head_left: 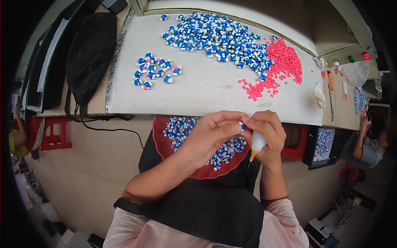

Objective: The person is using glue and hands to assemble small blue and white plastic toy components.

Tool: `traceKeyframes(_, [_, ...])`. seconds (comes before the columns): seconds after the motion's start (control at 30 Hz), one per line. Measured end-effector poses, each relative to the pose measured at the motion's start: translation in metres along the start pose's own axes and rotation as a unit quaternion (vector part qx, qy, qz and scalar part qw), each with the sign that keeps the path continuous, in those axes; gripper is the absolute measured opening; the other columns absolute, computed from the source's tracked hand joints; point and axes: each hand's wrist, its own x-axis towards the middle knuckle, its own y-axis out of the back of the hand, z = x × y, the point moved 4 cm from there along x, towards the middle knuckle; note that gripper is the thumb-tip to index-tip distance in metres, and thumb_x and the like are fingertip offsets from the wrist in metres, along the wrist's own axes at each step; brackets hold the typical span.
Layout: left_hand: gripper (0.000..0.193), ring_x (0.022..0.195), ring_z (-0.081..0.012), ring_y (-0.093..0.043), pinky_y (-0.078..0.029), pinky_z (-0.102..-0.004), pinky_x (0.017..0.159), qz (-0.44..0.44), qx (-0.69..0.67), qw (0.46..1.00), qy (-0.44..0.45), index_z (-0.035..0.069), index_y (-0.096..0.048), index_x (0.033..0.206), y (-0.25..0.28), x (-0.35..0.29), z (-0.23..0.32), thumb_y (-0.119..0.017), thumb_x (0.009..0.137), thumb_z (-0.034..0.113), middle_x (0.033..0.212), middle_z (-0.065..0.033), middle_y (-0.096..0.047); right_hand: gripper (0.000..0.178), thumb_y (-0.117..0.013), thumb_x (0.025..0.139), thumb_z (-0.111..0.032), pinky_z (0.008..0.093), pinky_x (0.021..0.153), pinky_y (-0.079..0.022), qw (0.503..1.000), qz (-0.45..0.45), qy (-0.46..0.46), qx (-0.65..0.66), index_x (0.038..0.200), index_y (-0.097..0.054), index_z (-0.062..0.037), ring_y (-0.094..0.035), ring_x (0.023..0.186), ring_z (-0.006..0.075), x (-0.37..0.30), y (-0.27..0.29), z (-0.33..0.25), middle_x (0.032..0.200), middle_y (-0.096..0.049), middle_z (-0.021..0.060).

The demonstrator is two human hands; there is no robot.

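My left hand [213,134] pinches a small blue and white figurine [242,125] between thumb and fingers. My right hand [266,130] meets it at the fingertips, with a white glue bottle [258,142] gripped in the palm. The bottle's yellow nozzle and thin needle tip point down. Whether the right fingertips also pinch a tiny pink piece, I cannot make out. Under both hands, a red scalloped tray [160,149] rests on my lap, filled with blue and white figurines [225,155].
On the white work surface [186,93] lie a large pile of figurines [219,37], pink pieces [285,62], and a smaller figurine group [153,71]. A black mesh bag [92,58] is at left. A co-worker [366,142] sits at right, another person [20,134] at far left.
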Motion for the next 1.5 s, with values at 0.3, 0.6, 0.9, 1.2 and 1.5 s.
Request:
traceKeyframes(0.3, [0.015, 0.077, -0.0159, -0.055, -0.043, -0.0280, 0.069, 0.074, 0.576, 0.770, -0.266, 0.004, -0.058, 0.087, -0.011, 0.019, 0.060, -0.060, 0.074, 0.009, 0.081, -0.0064, -0.059, 0.052, -0.071, 0.059, -0.002, 0.0227, 0.059, -0.040, 0.974, 0.098, -0.182, 0.090, 0.107, -0.054, -0.0027, -0.047, 0.062, 0.0101, -0.018, 0.015, 0.019, 0.089, -0.049, 0.0076])
traceKeyframes(0.6, [0.018, 0.088, -0.0257, -0.051, -0.035, -0.0387, 0.084, 0.052, 0.863, 0.362, -0.348, 0.007, -0.059, 0.084, -0.008, 0.015, 0.116, -0.058, 0.067, 0.004, 0.091, -0.0075, -0.056, 0.049, -0.061, 0.060, 0.005, 0.0255, 0.064, -0.040, 0.942, 0.161, -0.249, 0.154, 0.105, -0.042, -0.0018, -0.047, 0.066, 0.0126, -0.046, 0.052, 0.043, 0.097, -0.043, 0.0095])
traceKeyframes(0.9, [0.025, 0.108, -0.0275, -0.039, -0.027, -0.0424, 0.091, -0.020, 0.874, 0.332, -0.353, 0.008, -0.060, 0.079, -0.064, 0.110, 0.045, -0.069, 0.060, 0.021, 0.109, -0.0121, -0.048, 0.040, -0.051, 0.064, -0.005, 0.0283, 0.064, -0.041, 0.935, 0.204, -0.188, 0.219, 0.100, -0.033, -0.0050, -0.047, 0.069, 0.0162, -0.054, 0.060, 0.041, 0.101, -0.039, 0.0158])
traceKeyframes(1.2, [0.013, 0.090, -0.0229, -0.049, -0.037, -0.0337, 0.079, -0.071, 0.861, 0.374, -0.337, 0.008, -0.056, 0.080, -0.051, 0.107, 0.028, -0.056, 0.068, 0.009, 0.090, -0.0051, -0.055, 0.033, -0.048, 0.070, 0.000, 0.0320, 0.067, -0.044, 0.915, 0.227, -0.205, 0.263, 0.101, -0.035, -0.0033, -0.051, 0.077, 0.0194, -0.055, 0.061, 0.043, 0.103, -0.040, 0.0159])
traceKeyframes(1.5, [0.017, 0.077, -0.0202, -0.056, -0.045, -0.0279, 0.069, -0.025, 0.770, 0.522, -0.367, 0.004, -0.059, 0.087, -0.050, 0.105, 0.049, -0.057, 0.070, 0.003, 0.082, -0.0055, -0.059, 0.036, -0.047, 0.074, 0.000, 0.0314, 0.065, -0.050, 0.897, 0.213, -0.248, 0.298, 0.110, -0.042, 0.0006, -0.052, 0.086, 0.0222, -0.051, 0.056, 0.037, 0.107, -0.040, 0.0137])
